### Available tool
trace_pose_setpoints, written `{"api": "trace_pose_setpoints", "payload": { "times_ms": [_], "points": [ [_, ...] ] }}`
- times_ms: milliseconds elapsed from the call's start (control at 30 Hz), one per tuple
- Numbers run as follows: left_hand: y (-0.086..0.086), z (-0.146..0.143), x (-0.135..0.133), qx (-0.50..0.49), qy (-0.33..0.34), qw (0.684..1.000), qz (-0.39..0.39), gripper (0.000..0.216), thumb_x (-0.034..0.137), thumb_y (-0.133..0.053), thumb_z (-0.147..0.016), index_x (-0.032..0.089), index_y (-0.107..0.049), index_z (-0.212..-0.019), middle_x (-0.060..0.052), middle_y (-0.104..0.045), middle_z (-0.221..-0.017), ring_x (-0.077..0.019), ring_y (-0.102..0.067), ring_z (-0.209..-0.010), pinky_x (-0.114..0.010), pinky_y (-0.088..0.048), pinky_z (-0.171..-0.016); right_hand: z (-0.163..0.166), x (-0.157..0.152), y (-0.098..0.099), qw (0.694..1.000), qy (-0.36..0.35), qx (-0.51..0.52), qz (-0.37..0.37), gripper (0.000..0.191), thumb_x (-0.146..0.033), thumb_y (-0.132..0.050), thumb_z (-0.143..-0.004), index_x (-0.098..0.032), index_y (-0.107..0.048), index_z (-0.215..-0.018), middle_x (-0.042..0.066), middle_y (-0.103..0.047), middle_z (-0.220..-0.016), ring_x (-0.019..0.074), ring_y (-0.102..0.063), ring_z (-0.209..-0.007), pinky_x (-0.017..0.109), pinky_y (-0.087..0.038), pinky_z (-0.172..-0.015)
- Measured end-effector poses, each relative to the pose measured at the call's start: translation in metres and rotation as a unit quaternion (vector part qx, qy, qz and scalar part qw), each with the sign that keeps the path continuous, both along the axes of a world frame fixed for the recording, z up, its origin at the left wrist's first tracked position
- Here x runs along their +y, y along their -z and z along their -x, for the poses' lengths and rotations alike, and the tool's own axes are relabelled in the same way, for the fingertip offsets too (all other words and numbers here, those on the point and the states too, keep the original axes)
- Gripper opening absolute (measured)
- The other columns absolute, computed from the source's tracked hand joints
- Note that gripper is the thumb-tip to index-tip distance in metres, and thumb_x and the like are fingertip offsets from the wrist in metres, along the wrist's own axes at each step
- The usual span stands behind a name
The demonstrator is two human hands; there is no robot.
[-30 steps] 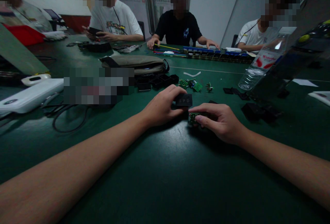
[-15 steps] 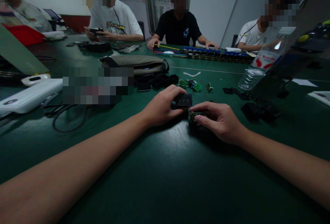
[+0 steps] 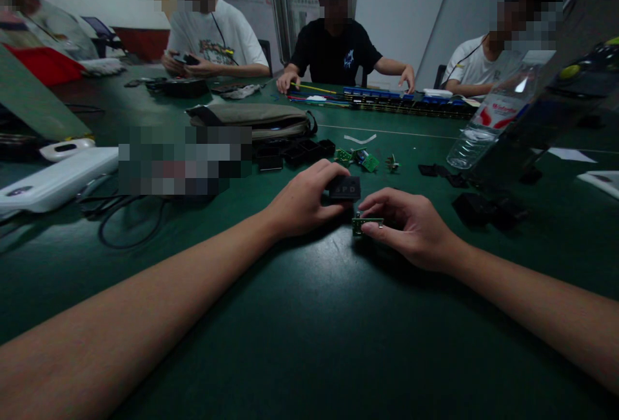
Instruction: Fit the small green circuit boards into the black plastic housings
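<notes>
My left hand is closed round a small black plastic case with pale letters on its side. Just to the right, my right hand pinches a small green circuit board between thumb and fingers. The board is held slightly lower and nearer to me than the case, and the two are apart. Beyond my hands lie several loose green circuit boards and a group of black plastic cases.
More black parts lie to the right, near a clear water bottle. A grey-green pouch lies behind the cases. At left are a white device and black cable. Several people sit across the green table.
My right hand has shifted the circuit board slightly down and turned it, so it sits farther from the case. My left hand stays put. The person opposite has raised one hand.
</notes>
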State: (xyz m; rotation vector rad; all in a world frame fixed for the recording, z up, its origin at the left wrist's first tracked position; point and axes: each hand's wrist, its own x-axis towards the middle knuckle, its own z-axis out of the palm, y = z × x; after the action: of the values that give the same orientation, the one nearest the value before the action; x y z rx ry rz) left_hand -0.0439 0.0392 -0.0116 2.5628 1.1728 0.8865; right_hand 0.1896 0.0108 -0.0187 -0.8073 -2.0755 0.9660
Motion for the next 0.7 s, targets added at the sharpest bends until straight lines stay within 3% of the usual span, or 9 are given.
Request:
{"api": "trace_pose_setpoints", "payload": {
  "times_ms": [700],
  "points": [
    [-0.0009,0.0001,-0.001,-0.004,0.002,1.0,0.0,0.034,0.028,-0.069,-0.079,0.02,-0.059,-0.111,-0.007,-0.064,-0.109,-0.0223,-0.062,-0.098,-0.036,-0.051,-0.085,0.0009,-0.0009,0.0003,0.999,0.008,0.024,0.035,0.024,-0.028,-0.073,-0.084,-0.018,-0.063,-0.104,0.003,-0.07,-0.083,0.013,-0.063,-0.07,0.025,-0.048,-0.06]
  ]
}}
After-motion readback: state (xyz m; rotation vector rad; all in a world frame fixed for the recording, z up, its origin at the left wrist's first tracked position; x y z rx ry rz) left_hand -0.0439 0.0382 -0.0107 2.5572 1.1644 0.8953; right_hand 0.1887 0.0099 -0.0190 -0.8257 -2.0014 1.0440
